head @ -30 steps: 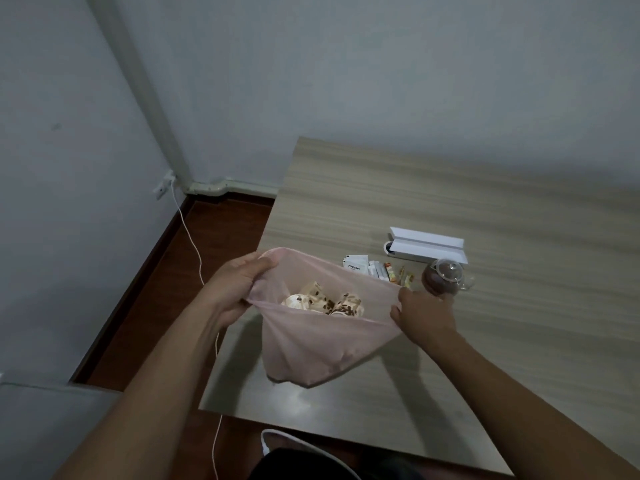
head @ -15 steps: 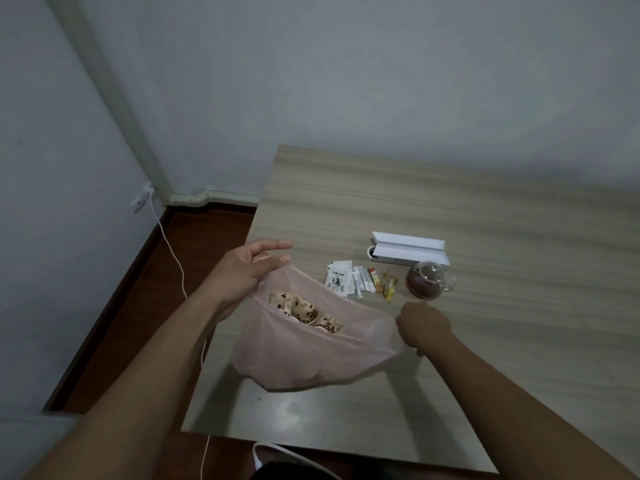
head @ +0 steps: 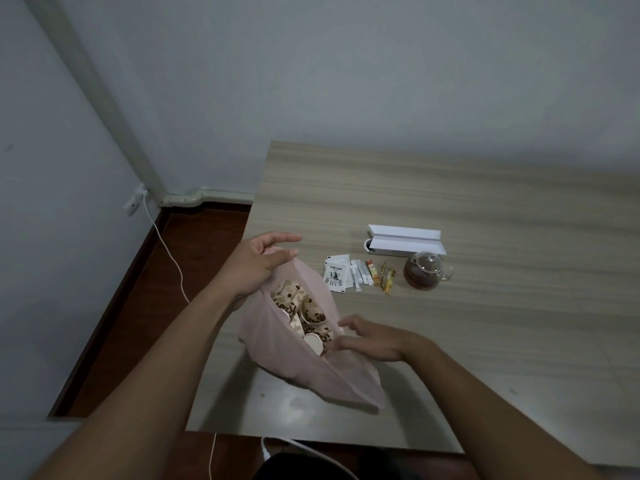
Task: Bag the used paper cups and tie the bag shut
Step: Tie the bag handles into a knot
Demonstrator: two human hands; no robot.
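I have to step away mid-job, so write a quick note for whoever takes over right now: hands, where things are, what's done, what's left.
Left hand: pinches the far end of the pink bag rim, holding it up.
Right hand: open, fingers loose at the near end of the rim.
Cups: inside the bag, which sags on the table near its left corner, mouth open.
Done: no loose cups in view on the table.
Left: gather the rim and tie it shut.
Leave the teapot, sachets and white box.
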